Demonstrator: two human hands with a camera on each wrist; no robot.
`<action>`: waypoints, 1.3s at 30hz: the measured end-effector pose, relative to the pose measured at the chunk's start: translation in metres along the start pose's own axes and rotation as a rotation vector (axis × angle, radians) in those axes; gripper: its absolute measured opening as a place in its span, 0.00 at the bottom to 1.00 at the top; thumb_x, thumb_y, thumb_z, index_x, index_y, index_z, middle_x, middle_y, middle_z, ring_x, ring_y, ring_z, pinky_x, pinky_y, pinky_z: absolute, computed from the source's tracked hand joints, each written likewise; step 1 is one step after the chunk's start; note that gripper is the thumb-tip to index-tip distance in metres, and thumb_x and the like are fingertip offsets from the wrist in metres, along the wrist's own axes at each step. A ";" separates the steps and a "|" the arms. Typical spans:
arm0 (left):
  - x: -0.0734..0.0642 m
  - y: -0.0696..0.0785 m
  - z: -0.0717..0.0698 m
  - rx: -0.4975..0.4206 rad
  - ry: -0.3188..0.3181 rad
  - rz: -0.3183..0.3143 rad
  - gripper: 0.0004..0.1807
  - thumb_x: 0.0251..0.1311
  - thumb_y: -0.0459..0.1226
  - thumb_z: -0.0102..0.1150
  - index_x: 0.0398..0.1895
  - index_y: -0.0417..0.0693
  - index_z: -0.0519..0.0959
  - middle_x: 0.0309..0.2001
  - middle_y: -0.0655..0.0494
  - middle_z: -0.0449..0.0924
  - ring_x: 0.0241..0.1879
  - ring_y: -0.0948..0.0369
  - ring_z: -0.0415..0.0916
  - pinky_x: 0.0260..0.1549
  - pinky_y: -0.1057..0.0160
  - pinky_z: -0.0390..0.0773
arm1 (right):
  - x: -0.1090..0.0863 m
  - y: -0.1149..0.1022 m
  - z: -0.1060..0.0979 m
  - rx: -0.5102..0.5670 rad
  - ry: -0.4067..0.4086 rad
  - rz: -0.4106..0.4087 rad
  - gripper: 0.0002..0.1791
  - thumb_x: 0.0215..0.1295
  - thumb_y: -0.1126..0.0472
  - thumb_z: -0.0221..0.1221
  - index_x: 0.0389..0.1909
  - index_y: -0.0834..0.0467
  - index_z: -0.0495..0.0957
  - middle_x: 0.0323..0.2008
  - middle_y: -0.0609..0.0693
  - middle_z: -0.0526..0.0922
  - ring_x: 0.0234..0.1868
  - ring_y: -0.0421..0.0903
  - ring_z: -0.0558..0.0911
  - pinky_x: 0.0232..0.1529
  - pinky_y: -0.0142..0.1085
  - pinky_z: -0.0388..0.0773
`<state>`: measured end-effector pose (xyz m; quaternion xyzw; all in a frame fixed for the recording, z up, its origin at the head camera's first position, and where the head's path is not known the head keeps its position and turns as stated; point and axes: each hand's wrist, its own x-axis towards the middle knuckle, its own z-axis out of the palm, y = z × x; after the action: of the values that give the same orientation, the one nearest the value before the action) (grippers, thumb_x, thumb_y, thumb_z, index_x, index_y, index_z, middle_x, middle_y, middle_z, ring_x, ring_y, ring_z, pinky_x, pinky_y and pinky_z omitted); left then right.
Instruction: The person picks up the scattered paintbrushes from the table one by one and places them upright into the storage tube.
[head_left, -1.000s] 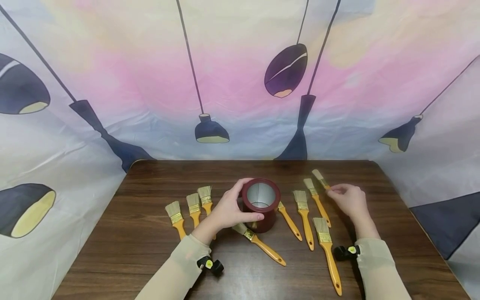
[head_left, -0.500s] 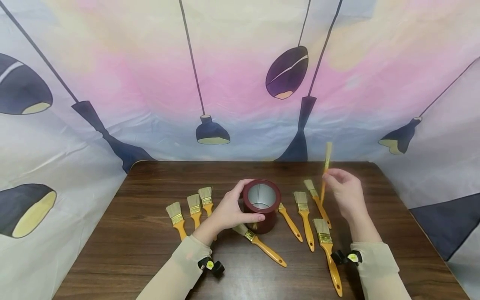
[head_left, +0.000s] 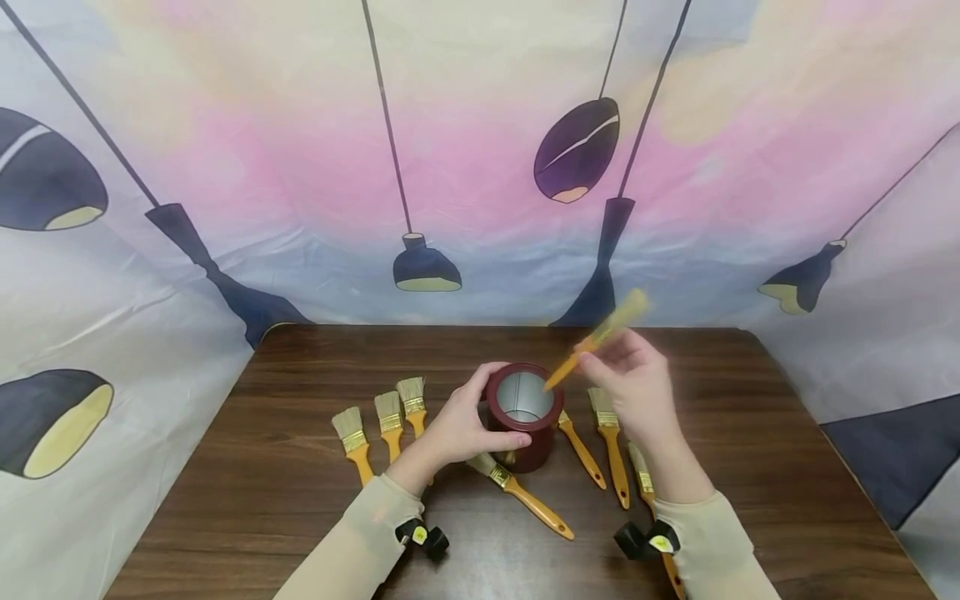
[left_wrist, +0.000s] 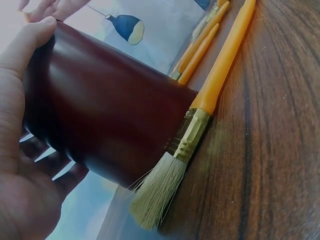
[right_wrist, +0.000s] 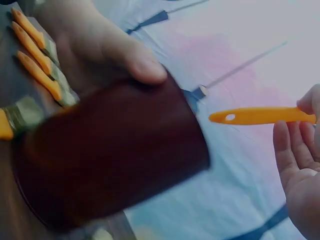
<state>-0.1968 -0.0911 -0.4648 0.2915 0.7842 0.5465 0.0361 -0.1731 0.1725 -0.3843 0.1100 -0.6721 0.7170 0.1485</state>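
Observation:
My left hand (head_left: 459,427) grips a dark red metal can (left_wrist: 105,105) that stands upright, fingers behind it and thumb across its near side. Its silvery inside shows from above, with nothing in it. My right hand (head_left: 637,379) pinches a paintbrush (head_left: 592,343) tilted with bristles up and to the right. The end of its orange handle (right_wrist: 255,116) points down at the can's mouth, overlapping the right rim in the head view and just off the rim in the right wrist view. Another paintbrush (left_wrist: 192,130) lies against the can's near side on the table.
Three paintbrushes (head_left: 350,429) lie left of the can on the brown wooden table (head_left: 247,492). Several more lie to its right, including a brush (head_left: 611,442) beside my right hand and one (head_left: 643,475) partly under the right wrist. A printed cloth (head_left: 480,167) hangs behind the table.
My right hand has lifted the paintbrush off the table at the right, stood it bristles up, and carried it left to the can. The left hand and can have stayed put.

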 end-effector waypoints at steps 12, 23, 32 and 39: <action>0.000 -0.001 0.001 -0.003 0.004 0.018 0.51 0.54 0.45 0.87 0.79 0.63 0.66 0.69 0.55 0.79 0.64 0.56 0.80 0.62 0.53 0.81 | -0.009 0.026 0.024 -0.241 -0.207 -0.115 0.10 0.64 0.73 0.74 0.43 0.61 0.86 0.38 0.55 0.89 0.38 0.46 0.88 0.41 0.36 0.86; -0.001 -0.002 0.001 0.016 0.008 -0.009 0.53 0.53 0.46 0.87 0.80 0.63 0.65 0.68 0.56 0.79 0.64 0.55 0.79 0.61 0.52 0.81 | -0.010 0.032 0.019 -0.544 -0.271 -0.171 0.12 0.61 0.61 0.80 0.44 0.49 0.90 0.43 0.42 0.87 0.41 0.43 0.83 0.40 0.42 0.83; -0.001 -0.002 0.001 0.039 0.012 -0.016 0.52 0.53 0.49 0.87 0.79 0.68 0.65 0.60 0.64 0.80 0.59 0.61 0.80 0.59 0.52 0.81 | -0.010 0.033 0.015 -0.624 -0.294 -0.204 0.15 0.60 0.56 0.81 0.47 0.48 0.90 0.45 0.40 0.87 0.43 0.41 0.83 0.42 0.50 0.84; -0.001 -0.001 0.001 0.021 0.013 -0.007 0.52 0.54 0.47 0.87 0.79 0.70 0.65 0.63 0.63 0.81 0.60 0.61 0.80 0.58 0.51 0.82 | -0.003 0.031 0.001 -0.536 -0.319 -0.187 0.15 0.63 0.60 0.80 0.49 0.50 0.88 0.45 0.43 0.89 0.45 0.44 0.87 0.47 0.47 0.86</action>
<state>-0.1956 -0.0911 -0.4666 0.2855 0.7913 0.5398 0.0301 -0.1815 0.1697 -0.4145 0.2392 -0.8388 0.4714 0.1302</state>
